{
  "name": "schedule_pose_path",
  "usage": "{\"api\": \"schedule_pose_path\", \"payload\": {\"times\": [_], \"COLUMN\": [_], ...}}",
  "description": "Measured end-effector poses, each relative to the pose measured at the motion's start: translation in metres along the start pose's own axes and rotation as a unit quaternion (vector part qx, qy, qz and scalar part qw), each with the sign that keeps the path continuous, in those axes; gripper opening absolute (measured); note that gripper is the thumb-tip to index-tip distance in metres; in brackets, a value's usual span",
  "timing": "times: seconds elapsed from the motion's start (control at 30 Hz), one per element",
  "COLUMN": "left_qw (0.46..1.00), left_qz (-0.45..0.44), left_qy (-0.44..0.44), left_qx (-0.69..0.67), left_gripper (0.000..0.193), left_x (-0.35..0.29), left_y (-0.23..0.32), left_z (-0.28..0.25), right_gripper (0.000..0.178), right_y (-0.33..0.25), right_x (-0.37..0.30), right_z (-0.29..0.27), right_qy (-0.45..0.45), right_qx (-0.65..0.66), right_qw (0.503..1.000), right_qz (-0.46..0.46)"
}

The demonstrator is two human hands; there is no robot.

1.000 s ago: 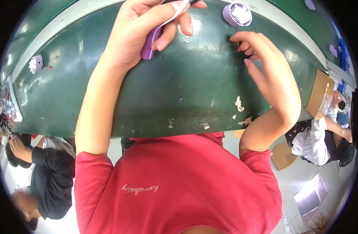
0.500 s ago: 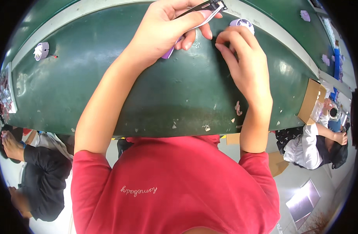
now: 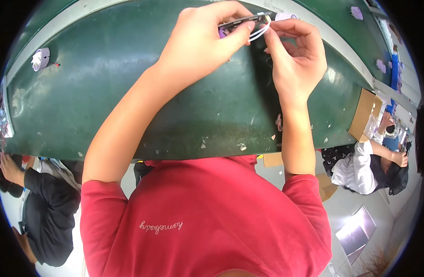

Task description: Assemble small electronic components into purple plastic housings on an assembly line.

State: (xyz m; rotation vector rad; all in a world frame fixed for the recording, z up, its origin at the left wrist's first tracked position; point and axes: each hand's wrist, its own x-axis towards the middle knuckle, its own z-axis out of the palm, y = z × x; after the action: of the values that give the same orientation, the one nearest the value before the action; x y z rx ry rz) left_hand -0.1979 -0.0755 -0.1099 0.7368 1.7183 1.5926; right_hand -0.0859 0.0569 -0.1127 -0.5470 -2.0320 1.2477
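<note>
In my left hand (image 3: 200, 41) is a thin black circuit board (image 3: 239, 21), tilted and gripped between thumb and fingers. White wires (image 3: 262, 32) loop out from its right end. Part of a purple piece (image 3: 222, 33) shows under the board, mostly hidden by the fingers. The thumb and forefinger of my right hand (image 3: 299, 55) pinch at the wires close to the board's end. Just beyond the right hand a round lilac housing (image 3: 286, 16) stands on the green table (image 3: 198, 111), partly covered by the fingers.
Another round lilac housing with white blades (image 3: 41, 60) and a short red-tipped wire lies at the far left. Scraps (image 3: 243, 147) dot the table's near edge. A cardboard box (image 3: 364, 113) stands at the right edge. People sit on both sides.
My right hand has moved up to the board's end and now pinches the wires there. My left hand has turned the board flatter and edge-on.
</note>
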Motion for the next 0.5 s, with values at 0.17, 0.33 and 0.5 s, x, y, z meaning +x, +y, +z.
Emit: {"api": "schedule_pose_path", "payload": {"times": [0.17, 0.33, 0.5], "left_qw": [0.964, 0.949, 0.94], "left_qz": [0.161, 0.159, 0.169], "left_qy": [0.065, 0.063, 0.071], "left_qx": [0.199, 0.265, 0.289], "left_gripper": [0.016, 0.018, 0.018], "left_x": [0.002, -0.002, -0.001], "left_y": [-0.018, -0.014, -0.019], "left_z": [-0.001, -0.002, -0.002], "right_gripper": [0.019, 0.02, 0.02], "right_y": [0.007, 0.006, 0.008], "right_x": [0.001, 0.0, -0.001], "right_z": [0.003, 0.004, 0.005], "right_qy": [-0.016, -0.026, -0.031], "right_qx": [-0.032, -0.097, -0.1], "right_qw": [0.998, 0.992, 0.992], "right_qz": [-0.045, -0.073, -0.065]}}
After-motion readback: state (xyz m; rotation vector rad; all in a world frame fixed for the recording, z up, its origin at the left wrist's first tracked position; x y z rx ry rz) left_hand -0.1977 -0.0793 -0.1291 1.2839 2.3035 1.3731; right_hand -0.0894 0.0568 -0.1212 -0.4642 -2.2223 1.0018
